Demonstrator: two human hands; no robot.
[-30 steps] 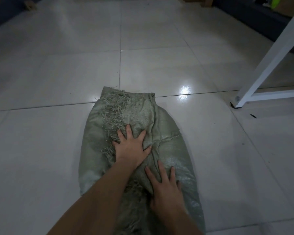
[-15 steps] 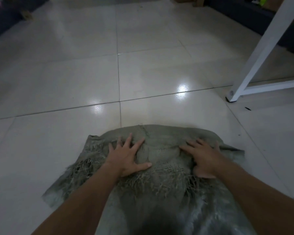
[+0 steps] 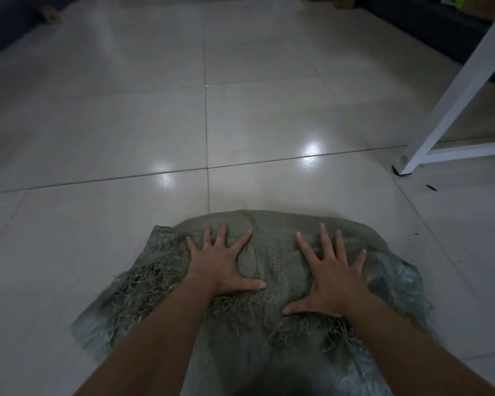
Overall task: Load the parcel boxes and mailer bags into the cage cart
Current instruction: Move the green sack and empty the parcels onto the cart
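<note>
A grey-green woven sack [image 3: 272, 247] with frayed, stringy edges lies flat on the tiled floor [image 3: 126, 124] in front of me. My left hand [image 3: 220, 264] presses on its left part with fingers spread straight. My right hand [image 3: 330, 272] lies flat on its right part, fingers also spread. Both palms are down on the fabric and neither hand grips it. No parcel box, mailer bag or cage cart shows in this view.
A white metal frame leg [image 3: 446, 104] slants down to a foot at the right. Dark furniture [image 3: 429, 24] runs along the far right, and another dark edge [image 3: 9, 27] at the far left. Glossy tiles stretch ahead.
The sack has gone from lying lengthwise to spread wide across me. My right hand moved from the sack's near end to its right part and has flattened with fingers spread.
</note>
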